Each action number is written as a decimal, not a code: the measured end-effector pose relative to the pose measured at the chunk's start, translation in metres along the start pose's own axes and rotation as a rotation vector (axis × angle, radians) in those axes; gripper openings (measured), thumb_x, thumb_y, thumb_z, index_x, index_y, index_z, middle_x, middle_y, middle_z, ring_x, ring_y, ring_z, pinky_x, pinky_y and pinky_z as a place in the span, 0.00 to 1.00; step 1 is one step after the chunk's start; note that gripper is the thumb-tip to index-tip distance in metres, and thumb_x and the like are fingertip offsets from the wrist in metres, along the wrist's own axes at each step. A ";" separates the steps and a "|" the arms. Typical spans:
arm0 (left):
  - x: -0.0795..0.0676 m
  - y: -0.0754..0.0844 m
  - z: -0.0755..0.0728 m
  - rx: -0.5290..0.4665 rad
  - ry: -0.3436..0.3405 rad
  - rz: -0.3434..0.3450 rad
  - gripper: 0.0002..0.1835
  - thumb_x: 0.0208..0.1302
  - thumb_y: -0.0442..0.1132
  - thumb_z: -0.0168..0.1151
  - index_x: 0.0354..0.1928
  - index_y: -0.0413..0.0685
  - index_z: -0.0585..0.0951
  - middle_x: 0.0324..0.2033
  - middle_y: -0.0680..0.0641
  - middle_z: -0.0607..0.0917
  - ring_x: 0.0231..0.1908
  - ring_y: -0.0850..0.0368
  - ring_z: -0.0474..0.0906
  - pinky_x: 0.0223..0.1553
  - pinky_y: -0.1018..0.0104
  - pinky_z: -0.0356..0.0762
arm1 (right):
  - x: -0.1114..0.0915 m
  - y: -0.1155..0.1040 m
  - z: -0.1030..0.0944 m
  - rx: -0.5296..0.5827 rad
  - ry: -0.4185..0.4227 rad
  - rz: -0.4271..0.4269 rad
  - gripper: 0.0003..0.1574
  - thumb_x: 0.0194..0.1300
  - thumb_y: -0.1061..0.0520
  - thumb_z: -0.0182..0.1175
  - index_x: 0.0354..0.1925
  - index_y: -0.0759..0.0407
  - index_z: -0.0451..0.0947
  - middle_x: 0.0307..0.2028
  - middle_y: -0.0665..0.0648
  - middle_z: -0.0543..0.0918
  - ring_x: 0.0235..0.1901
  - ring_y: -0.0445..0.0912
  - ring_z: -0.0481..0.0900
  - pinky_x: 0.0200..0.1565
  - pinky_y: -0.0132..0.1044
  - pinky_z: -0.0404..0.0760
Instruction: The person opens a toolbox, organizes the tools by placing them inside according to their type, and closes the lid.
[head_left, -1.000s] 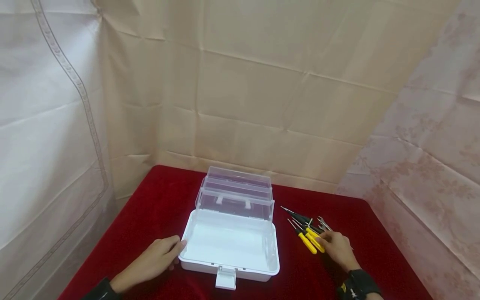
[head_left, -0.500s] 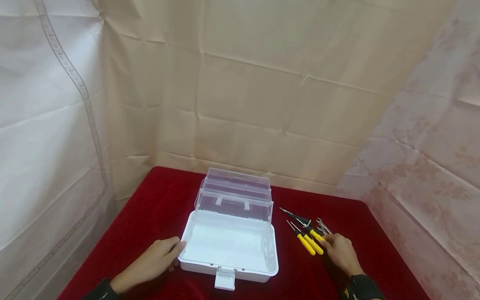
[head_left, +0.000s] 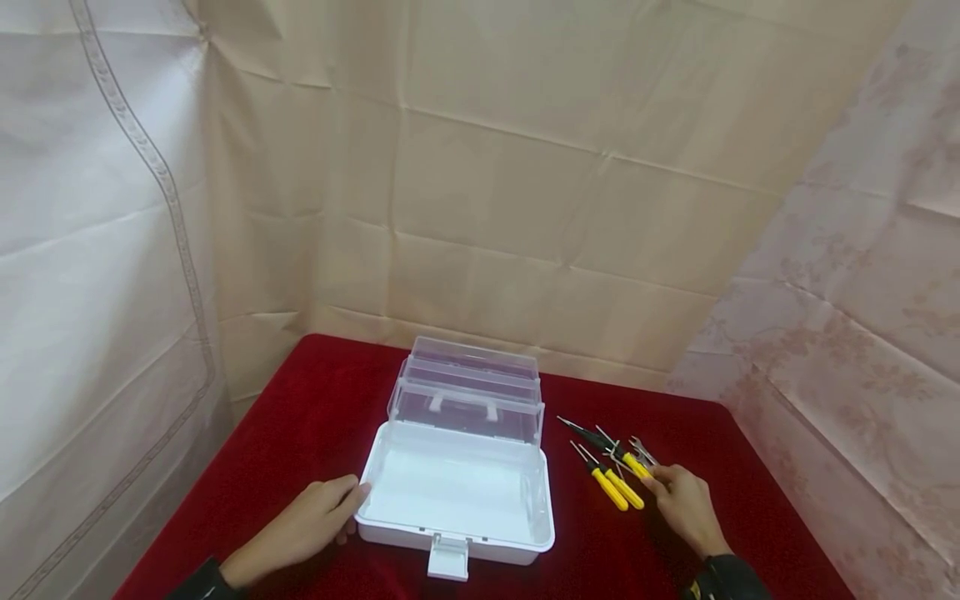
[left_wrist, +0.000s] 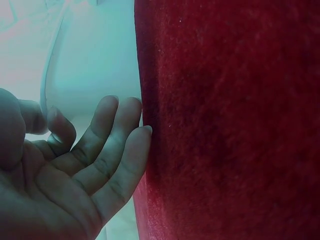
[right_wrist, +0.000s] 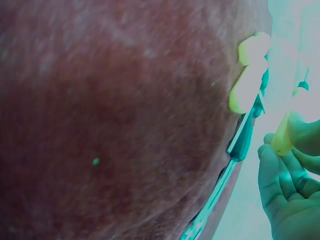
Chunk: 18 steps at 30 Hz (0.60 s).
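A white toolbox [head_left: 397, 536] stands on the red cloth with its clear lid [head_left: 468, 410] tipped back. My left hand [head_left: 311, 521] grips the box's left rim, thumb over the edge; in the left wrist view the other fingers [left_wrist: 131, 150] lie along the outer wall. To the right of the box, my right hand [head_left: 685, 504] pinches the end of a yellow-handled screwdriver [head_left: 636, 467], held up off the cloth in the right wrist view. Two more yellow-handled screwdrivers [head_left: 611, 490] lie beside it. Behind them are a black-handled tool [head_left: 588, 432] and metal wrenches [head_left: 642, 451].
An open latch [head_left: 448, 558] hangs from the box's front. Red cloth [head_left: 337, 417] covers the table. A beige sheet [head_left: 487, 208] hangs behind it, with pale sheets on the left and right.
My right hand has taken one yellow-handled screwdriver away from the other two, lifting it slightly and shifting it to the right. My left hand stays on the box rim.
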<state>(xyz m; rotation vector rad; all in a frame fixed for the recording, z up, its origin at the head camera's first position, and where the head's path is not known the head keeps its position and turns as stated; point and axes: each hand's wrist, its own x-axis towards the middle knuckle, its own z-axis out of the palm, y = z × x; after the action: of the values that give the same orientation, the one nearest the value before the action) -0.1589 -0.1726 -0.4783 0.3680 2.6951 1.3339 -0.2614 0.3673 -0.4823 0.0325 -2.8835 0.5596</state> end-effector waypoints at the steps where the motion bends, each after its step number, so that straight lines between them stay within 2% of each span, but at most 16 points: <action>1: 0.000 0.000 0.000 0.000 0.000 0.000 0.15 0.75 0.51 0.49 0.35 0.49 0.75 0.21 0.52 0.77 0.21 0.57 0.75 0.23 0.66 0.75 | 0.000 -0.002 -0.001 0.005 0.007 0.001 0.12 0.63 0.59 0.65 0.43 0.64 0.84 0.35 0.58 0.82 0.31 0.48 0.75 0.31 0.40 0.70; 9: -0.001 -0.002 -0.001 0.001 -0.001 0.000 0.15 0.75 0.49 0.49 0.34 0.48 0.75 0.20 0.52 0.77 0.20 0.57 0.75 0.23 0.66 0.74 | -0.004 -0.014 -0.002 0.033 0.048 -0.034 0.10 0.63 0.59 0.65 0.43 0.61 0.84 0.35 0.56 0.82 0.30 0.47 0.72 0.32 0.39 0.69; 18: 0.001 -0.004 -0.001 -0.005 -0.010 0.012 0.14 0.75 0.50 0.50 0.35 0.49 0.75 0.21 0.52 0.77 0.21 0.57 0.76 0.24 0.66 0.75 | -0.005 -0.021 -0.004 0.025 0.081 -0.026 0.11 0.62 0.59 0.66 0.43 0.62 0.84 0.33 0.55 0.81 0.28 0.47 0.70 0.29 0.38 0.67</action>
<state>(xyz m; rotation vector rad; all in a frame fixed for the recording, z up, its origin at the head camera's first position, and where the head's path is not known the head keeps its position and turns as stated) -0.1608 -0.1749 -0.4806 0.3892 2.6856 1.3378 -0.2542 0.3485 -0.4723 0.0501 -2.7937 0.5787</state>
